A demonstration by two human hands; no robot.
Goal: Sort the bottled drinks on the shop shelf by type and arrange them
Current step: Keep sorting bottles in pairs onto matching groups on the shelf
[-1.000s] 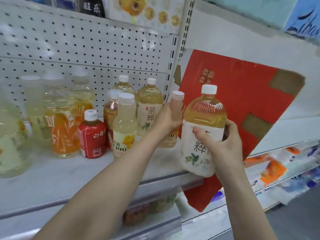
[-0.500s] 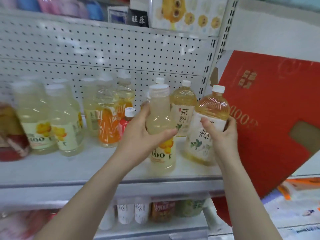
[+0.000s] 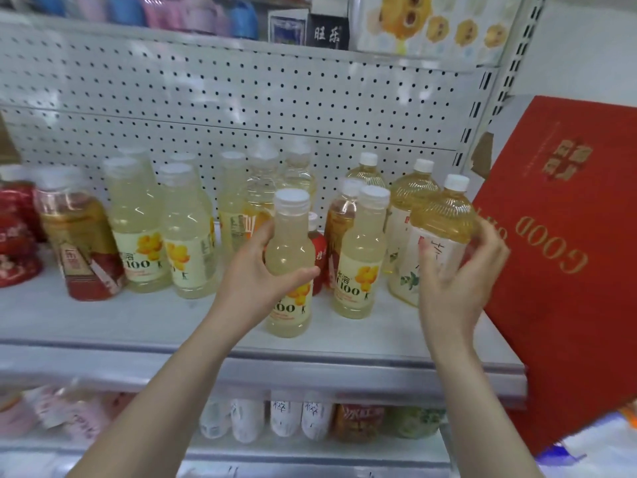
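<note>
My left hand (image 3: 255, 281) grips a pale lemon drink bottle (image 3: 291, 243) with a white cap, upright and low over the front middle of the white shelf (image 3: 138, 326). A matching lemon bottle (image 3: 362, 263) stands just to its right, and two more (image 3: 136, 229) stand at the left. At the shelf's right end my right hand (image 3: 448, 298) wraps loosely around an amber tea bottle (image 3: 443, 215), thumb on its white label and fingers spread behind it. Two more tea bottles (image 3: 412, 194) stand right behind that one.
A small red bottle (image 3: 319, 257) and an orange-labelled one (image 3: 255, 222) stand behind the held lemon bottle. Red-labelled drinks (image 3: 79, 243) are at the far left. A big red box (image 3: 558, 270) leans against the shelf's right end. Perforated back panel (image 3: 241, 108) behind; more bottles on the lower shelf (image 3: 282, 419).
My left hand let go of a small pinkish bottle and took up a lemon bottle, carrying it left and forward. The tea bottle in my right hand came onto the shelf's right end.
</note>
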